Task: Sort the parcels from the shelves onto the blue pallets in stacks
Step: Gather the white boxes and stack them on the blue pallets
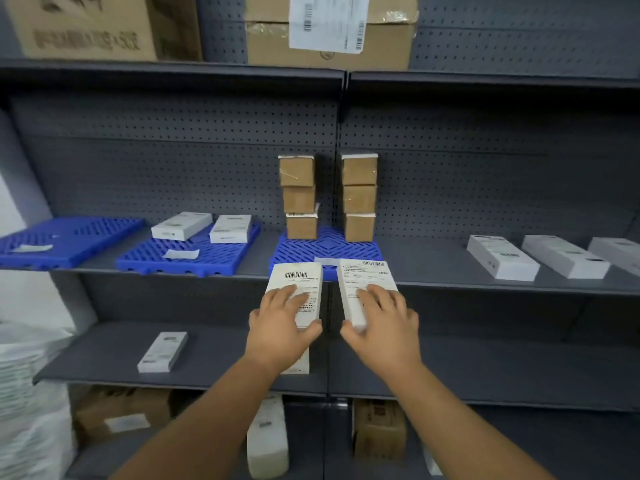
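Observation:
My left hand (282, 325) grips a white labelled parcel (298, 277), fingers on top and thumb under its near end. My right hand (384, 323) holds a second white labelled parcel (365, 273) the same way. Both parcels hang in front of the middle shelf, at the front edge of a blue pallet (325, 249). Two stacks of three brown boxes, the left stack (298, 197) and the right stack (359, 197), stand at the back of that pallet. A second blue pallet (188, 256) to the left bears two white parcels (204, 226). A third blue pallet (65, 240) lies at the far left.
Three white parcels (540, 256) lie on the middle shelf at the right. One white parcel (162, 351) sits on the lower shelf. Large cardboard boxes (329, 36) fill the top shelf; more boxes (379, 431) stand at the bottom. White sacks (31, 393) pile at the left.

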{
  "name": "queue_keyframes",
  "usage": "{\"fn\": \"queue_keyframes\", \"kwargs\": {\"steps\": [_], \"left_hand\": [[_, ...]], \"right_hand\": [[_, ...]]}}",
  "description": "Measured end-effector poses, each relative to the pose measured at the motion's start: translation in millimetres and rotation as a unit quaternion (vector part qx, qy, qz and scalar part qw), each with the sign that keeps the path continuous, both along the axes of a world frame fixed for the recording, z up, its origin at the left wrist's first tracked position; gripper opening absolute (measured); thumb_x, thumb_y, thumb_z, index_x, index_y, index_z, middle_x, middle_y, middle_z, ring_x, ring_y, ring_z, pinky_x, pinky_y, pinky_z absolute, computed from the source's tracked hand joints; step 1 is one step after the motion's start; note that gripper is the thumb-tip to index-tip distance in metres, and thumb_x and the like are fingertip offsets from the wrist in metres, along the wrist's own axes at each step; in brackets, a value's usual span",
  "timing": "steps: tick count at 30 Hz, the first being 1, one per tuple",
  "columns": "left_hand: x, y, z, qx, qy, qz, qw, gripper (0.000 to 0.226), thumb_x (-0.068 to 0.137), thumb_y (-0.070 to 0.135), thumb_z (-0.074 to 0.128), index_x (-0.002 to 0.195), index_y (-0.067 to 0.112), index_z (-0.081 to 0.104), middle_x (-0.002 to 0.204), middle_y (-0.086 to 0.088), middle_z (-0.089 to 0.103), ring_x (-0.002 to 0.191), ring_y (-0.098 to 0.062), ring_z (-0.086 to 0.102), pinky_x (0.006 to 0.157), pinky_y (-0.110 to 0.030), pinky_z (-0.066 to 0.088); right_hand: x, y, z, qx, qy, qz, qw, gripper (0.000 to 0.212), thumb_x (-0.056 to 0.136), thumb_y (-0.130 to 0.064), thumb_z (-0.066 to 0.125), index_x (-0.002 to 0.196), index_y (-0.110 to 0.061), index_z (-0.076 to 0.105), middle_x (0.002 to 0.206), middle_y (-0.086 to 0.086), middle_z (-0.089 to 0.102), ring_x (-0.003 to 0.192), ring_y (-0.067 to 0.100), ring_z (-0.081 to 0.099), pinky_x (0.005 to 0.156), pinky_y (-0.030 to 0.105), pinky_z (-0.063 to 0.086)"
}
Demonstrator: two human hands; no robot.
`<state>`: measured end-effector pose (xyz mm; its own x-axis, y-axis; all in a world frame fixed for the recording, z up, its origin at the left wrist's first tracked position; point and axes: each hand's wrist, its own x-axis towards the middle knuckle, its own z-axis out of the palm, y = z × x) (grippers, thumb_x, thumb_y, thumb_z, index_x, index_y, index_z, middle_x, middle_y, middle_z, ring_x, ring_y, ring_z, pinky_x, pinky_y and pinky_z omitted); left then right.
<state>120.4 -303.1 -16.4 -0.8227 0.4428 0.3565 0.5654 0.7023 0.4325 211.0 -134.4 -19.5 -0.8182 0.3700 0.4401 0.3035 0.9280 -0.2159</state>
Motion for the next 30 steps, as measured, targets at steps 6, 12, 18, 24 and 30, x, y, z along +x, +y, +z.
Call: {"fn": "queue_keyframes", "kwargs": {"steps": [6, 12, 18, 24, 30], "left_hand": [[-66.6, -81.5, 28.3, 0.020, 0.019, 0.006, 1.000, 0.059, 0.082, 0.052, 0.057, 0.136, 0.033, 0.047, 0.149, 0.011, 0.033, 0.138, -0.013, 0.019, 0.108, -0.047, 0.024], [-123.7, -148.5, 37.2, 0.015, 0.019, 0.028, 0.999, 0.059, 0.083, 0.051, 0.057, 0.137, 0.033, 0.046, 0.149, 0.011, 0.032, 0.138, -0.012, 0.017, 0.110, -0.045, 0.022], [-170.6, -186.2, 25.5, 0.017, 0.021, 0.038, 0.999, 0.058, 0.082, 0.052, 0.057, 0.136, 0.033, 0.047, 0.148, 0.011, 0.033, 0.138, -0.011, 0.018, 0.109, -0.045, 0.023], [-227.6, -207.1, 27.0, -0.003, 0.037, 0.056, 0.998, 0.059, 0.082, 0.054, 0.056, 0.136, 0.032, 0.047, 0.148, 0.010, 0.034, 0.137, -0.012, 0.020, 0.109, -0.044, 0.025], [-293.5, -218.2, 43.6, -0.040, 0.036, 0.053, 0.997, 0.058, 0.081, 0.054, 0.057, 0.135, 0.034, 0.047, 0.148, 0.011, 0.034, 0.136, -0.010, 0.021, 0.107, -0.044, 0.025]], "right_hand": [[-68.3, -81.7, 27.5, 0.001, 0.018, 0.008, 1.000, 0.067, 0.080, -0.059, 0.046, 0.140, -0.030, 0.042, 0.149, -0.011, 0.033, 0.134, 0.017, 0.023, 0.103, 0.048, 0.030], [-123.4, -140.0, 41.4, 0.003, 0.029, 0.015, 0.999, 0.064, 0.081, -0.057, 0.049, 0.139, -0.030, 0.043, 0.147, -0.011, 0.034, 0.133, 0.017, 0.024, 0.101, 0.049, 0.032], [-179.3, -179.3, 35.6, 0.012, 0.014, 0.034, 0.999, 0.065, 0.081, -0.059, 0.046, 0.139, -0.031, 0.043, 0.147, -0.011, 0.035, 0.132, 0.018, 0.025, 0.099, 0.048, 0.032], [-244.2, -205.9, 28.1, 0.011, 0.027, 0.048, 0.998, 0.068, 0.077, -0.063, 0.041, 0.137, -0.031, 0.047, 0.144, -0.010, 0.040, 0.129, 0.019, 0.031, 0.095, 0.047, 0.034], [-306.4, -207.6, 39.2, -0.001, 0.008, 0.042, 0.999, 0.065, 0.081, -0.062, 0.044, 0.139, -0.033, 0.040, 0.146, -0.011, 0.034, 0.131, 0.018, 0.027, 0.098, 0.045, 0.032]]}}
